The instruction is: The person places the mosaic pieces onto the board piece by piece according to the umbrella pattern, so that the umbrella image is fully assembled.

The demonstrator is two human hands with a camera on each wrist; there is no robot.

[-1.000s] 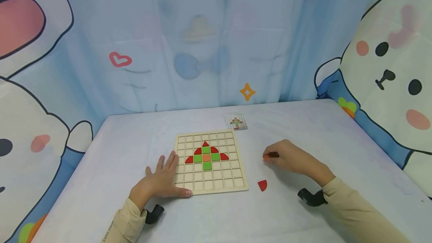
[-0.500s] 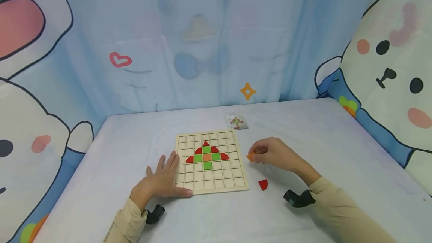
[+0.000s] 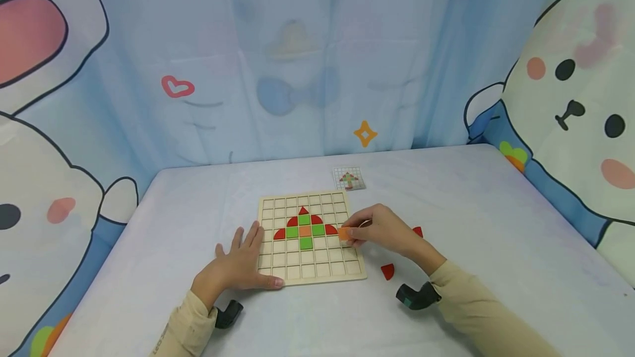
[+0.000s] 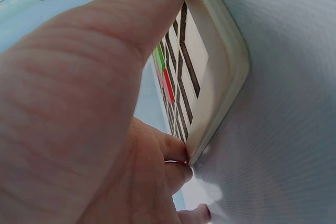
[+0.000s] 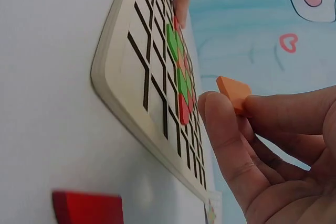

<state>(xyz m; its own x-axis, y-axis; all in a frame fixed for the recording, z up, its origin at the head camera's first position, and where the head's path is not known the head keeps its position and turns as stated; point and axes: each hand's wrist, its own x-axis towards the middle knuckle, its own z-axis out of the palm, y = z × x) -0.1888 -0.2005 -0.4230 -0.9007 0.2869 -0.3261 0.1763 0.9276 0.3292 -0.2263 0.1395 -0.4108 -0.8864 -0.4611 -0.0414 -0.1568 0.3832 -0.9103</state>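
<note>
A pale wooden grid board [image 3: 322, 272] lies on the table. Set in its squares are a red triangle [image 3: 303, 211], several red quarter-round tiles [image 3: 279, 234], several green square tiles [image 3: 306, 243] and one orange square tile [image 3: 305, 231]. My left hand [image 3: 232, 266] rests at the board's left edge, fingers spread, with the thumb at the near left corner. Between thumb and fingertips my right hand [image 3: 379, 229] pinches another orange square tile [image 5: 234, 94], held over the board's right side. In the right wrist view this tile is tilted and apart from the board.
Behind the board lies a small pattern card [image 3: 349, 178] with a printed grid figure. A loose red quarter-round tile [image 3: 388, 271] is right of the board. Another red piece [image 3: 418, 231] shows partly behind the right forearm. A light blue curtain [image 3: 297, 70] hangs behind the table.
My right hand has moved left with the orange square tile, from the table to over the board's right side. A red piece beyond the forearm has come into view. The left hand stays put.
</note>
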